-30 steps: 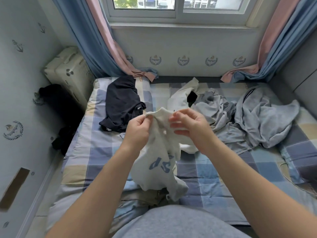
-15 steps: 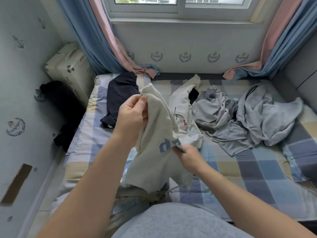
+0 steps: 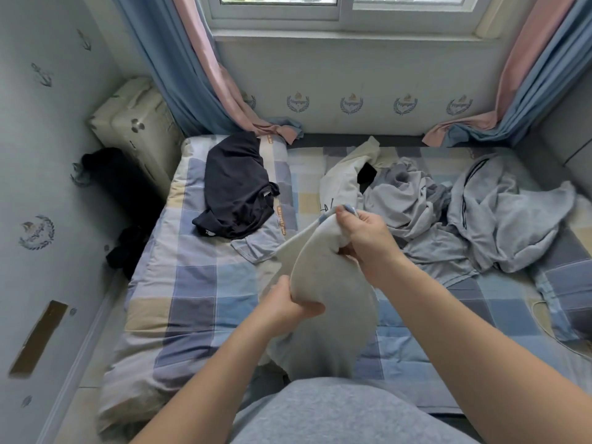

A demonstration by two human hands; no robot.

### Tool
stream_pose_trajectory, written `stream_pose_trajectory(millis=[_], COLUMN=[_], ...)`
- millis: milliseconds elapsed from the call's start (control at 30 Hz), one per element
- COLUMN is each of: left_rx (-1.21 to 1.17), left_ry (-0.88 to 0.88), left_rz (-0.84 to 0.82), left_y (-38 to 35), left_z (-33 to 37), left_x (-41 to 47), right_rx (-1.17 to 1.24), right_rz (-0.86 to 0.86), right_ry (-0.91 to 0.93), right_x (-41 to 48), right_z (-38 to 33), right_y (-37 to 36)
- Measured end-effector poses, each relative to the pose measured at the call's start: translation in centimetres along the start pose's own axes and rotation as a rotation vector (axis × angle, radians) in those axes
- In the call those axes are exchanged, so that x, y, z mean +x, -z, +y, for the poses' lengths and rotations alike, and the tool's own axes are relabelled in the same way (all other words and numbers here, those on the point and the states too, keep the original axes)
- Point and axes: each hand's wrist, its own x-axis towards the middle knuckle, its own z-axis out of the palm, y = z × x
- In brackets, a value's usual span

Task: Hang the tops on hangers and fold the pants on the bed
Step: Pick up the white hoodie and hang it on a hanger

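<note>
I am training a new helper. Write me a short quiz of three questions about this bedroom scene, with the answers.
1. True or false: the left hand and the right hand both grip the cream cotton top.
2. The crumpled black top lies on: A) the floor; B) the blue checked bed cover; C) the windowsill.
3. Fill in: the heap of grey garments lies on the person's ___ side.
Key: 1 true; 2 B; 3 right.

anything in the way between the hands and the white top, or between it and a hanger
Nothing visible: the left hand and right hand both grip the white top directly, above the bed. No hanger is in view.
</note>
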Motion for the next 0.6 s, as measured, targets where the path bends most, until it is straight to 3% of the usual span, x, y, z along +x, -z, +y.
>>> stream_pose_trajectory(millis=[167, 333, 467, 600], left_rx=[-0.209, -0.217, -0.28, -0.286], left_ry=[0.094, 0.014, -0.128, -0.328], left_rz=[0.263, 0.44, 0.54, 0.464], left_y=[0.7, 2.0, 3.2, 3.9], left_z=[-0.6, 0.0, 1.0, 3.6], left_x=[0.9, 1.7, 2.3, 1.4], right_rx=[0.272, 0.423, 0.301, -0.182], right_rz=[0.006, 0.164, 0.34, 0.196], right_ry=[-0.016, -0.05, -0.114, -0.143], right_x=[-0.8, 0.2, 1.5, 1.0], right_z=[-2.0, -1.5, 0.9, 4.0], right_y=[0.3, 2.3, 5.2, 6.4])
